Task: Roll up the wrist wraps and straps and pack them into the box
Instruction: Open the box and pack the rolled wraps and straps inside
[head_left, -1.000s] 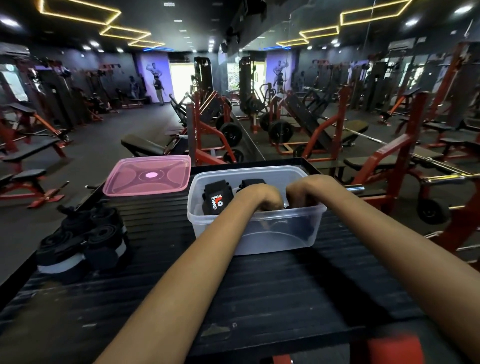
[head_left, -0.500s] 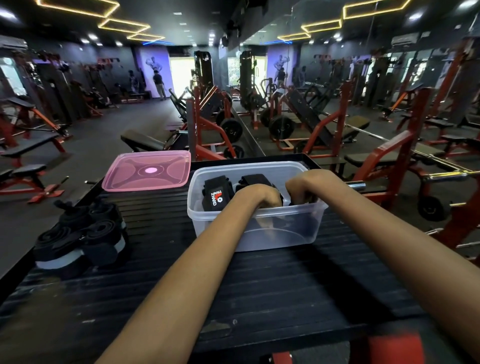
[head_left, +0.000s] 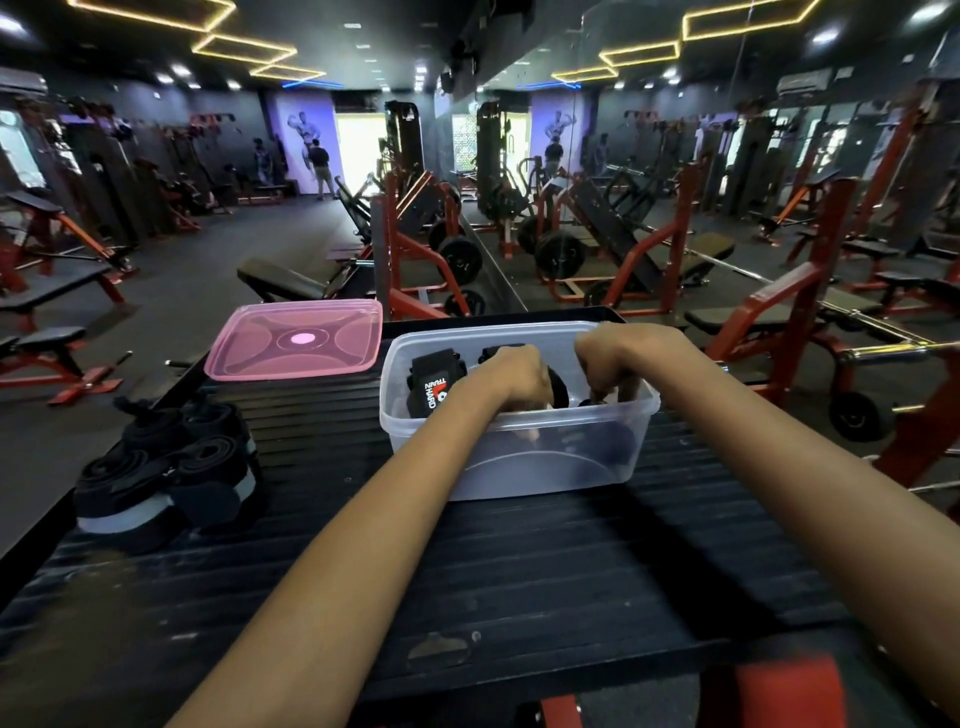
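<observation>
head view: both hands are sunk in the clear box (head_left: 519, 457) at surface centre. left hand (head_left: 511, 376) and right hand (head_left: 618, 358) grip curled; contents cannot be told. rolled wraps (head_left: 166, 467) wait near left, judged next.

Clear box (head_left: 519, 457) on ribbed surface, black rolled wrap (head_left: 434, 382) upright inside, more rolls (head_left: 166, 467) apparently piled left

Black ribbed platform (head_left: 519, 561), box (head_left: 519, 467), pink lid (head_left: 296, 340), rolled wraps (head_left: 166, 467)
</observation>
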